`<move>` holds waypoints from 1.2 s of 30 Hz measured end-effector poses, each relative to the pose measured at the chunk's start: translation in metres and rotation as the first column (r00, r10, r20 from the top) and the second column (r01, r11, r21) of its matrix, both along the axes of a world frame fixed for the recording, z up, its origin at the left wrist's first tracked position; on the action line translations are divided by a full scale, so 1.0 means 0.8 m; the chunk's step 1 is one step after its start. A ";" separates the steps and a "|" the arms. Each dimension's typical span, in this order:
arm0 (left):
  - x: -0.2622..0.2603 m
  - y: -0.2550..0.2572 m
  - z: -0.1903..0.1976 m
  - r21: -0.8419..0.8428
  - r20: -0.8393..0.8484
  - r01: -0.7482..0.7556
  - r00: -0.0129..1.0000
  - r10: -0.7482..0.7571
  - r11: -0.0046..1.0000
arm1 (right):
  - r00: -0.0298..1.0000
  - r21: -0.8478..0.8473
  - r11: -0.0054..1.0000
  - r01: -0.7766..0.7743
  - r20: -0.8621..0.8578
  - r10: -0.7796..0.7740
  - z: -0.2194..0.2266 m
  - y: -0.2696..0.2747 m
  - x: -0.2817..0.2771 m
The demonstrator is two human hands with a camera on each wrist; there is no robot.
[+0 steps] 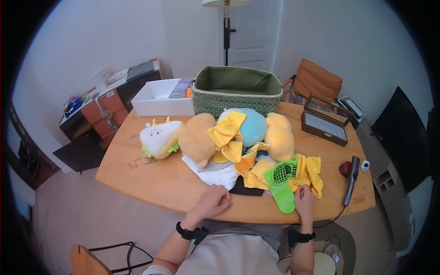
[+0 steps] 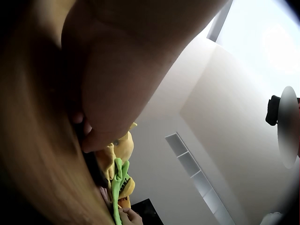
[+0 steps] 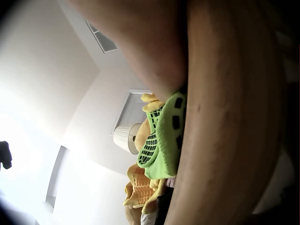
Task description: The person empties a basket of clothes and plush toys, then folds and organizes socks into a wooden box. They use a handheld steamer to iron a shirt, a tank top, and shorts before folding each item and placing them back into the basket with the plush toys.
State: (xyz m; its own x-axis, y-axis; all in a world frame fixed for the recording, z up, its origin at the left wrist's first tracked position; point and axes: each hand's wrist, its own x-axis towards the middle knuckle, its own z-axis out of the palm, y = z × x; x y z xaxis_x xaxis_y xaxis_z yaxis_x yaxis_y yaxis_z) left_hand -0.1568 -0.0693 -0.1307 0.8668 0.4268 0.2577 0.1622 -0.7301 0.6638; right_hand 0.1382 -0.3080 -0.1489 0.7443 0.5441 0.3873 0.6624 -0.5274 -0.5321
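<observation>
The left hand (image 1: pixel 213 201) rests at the table's front edge with fingers loosely curled, holding nothing, beside a white cloth (image 1: pixel 215 176) and a black cloth (image 1: pixel 247 187). Against the right side of a green sock (image 1: pixel 282 197) with a black grid pattern lies the right hand (image 1: pixel 305 201), its fingers loosely bent; in the right wrist view, the fingertips are hidden. Yellow cloths (image 1: pixel 314 169) lie just beyond it. Another yellow piece (image 1: pixel 232 146) drapes over the plush toys, which are brown (image 1: pixel 197 137), blue (image 1: pixel 252 126) and yellow (image 1: pixel 279 137).
Behind the toys stand a green woven basket (image 1: pixel 236 101) and a white bin (image 1: pixel 160 107). A white plush (image 1: pixel 160 137) sits at the left. On the right are a glass-lidded box (image 1: pixel 324 128), a corded styling tool (image 1: pixel 352 181) and a small white device (image 1: pixel 365 165).
</observation>
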 end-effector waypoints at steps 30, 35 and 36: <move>0.048 0.141 0.196 -0.175 0.637 0.158 0.771 -0.010 0.972 | 0.899 0.830 0.444 -0.338 0.144 0.414 0.255 0.119 0.063; 0.083 0.161 0.237 -0.223 0.879 0.104 0.451 0.154 0.969 | 0.646 0.994 -0.021 -0.107 0.086 0.759 0.287 0.162 0.047; 0.084 0.165 0.240 -0.236 0.895 0.111 0.412 0.171 0.965 | 0.639 0.993 -0.030 -0.118 0.099 0.763 0.279 0.165 0.052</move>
State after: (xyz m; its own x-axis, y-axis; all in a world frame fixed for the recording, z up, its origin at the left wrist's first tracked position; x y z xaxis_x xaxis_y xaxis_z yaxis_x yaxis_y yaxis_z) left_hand -0.0898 0.0627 0.0610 0.1714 0.6112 0.7727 -0.6143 -0.5469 0.5688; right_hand 0.1799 -0.1758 0.0743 0.7054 0.3016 0.6415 0.0811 0.8647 -0.4957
